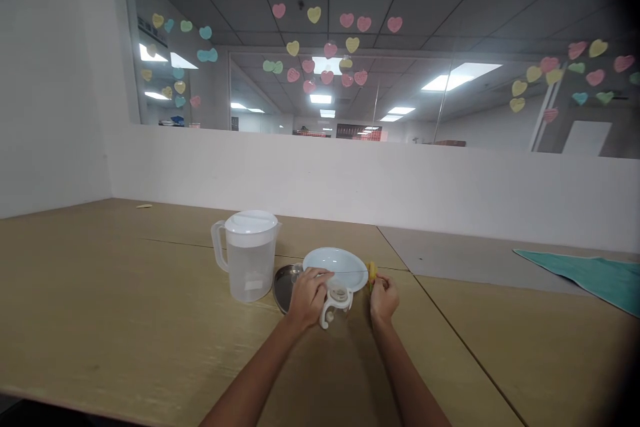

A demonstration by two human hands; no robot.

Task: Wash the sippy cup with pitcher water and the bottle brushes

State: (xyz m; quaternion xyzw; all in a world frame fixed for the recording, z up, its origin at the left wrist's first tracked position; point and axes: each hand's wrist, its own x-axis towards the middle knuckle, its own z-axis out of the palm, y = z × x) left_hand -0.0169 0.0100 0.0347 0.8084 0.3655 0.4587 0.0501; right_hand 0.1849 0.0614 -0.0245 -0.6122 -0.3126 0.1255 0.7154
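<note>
My left hand [309, 297] has its fingers closed at the side and top of a small clear glass teapot [340, 307] with a white rim and a white curved handle. This pot is in front of a white bowl [333, 259]. To the right of the bowl, my right hand [384, 297] pinches a slim yellow thing [372, 272] whose kind I cannot make out; it stands upright near the bowl's right rim. A round metal tray [283, 290] lies left of the bowl, partly hidden by my left hand, with something clear on it.
A clear plastic pitcher [251, 257] with a white lid stands left of the tray. On the right lies a teal cloth [590, 277]. A small flat piece [144, 205] is at the table's far left. Behind the table [125, 320] is a white wall [240, 160] with a window.
</note>
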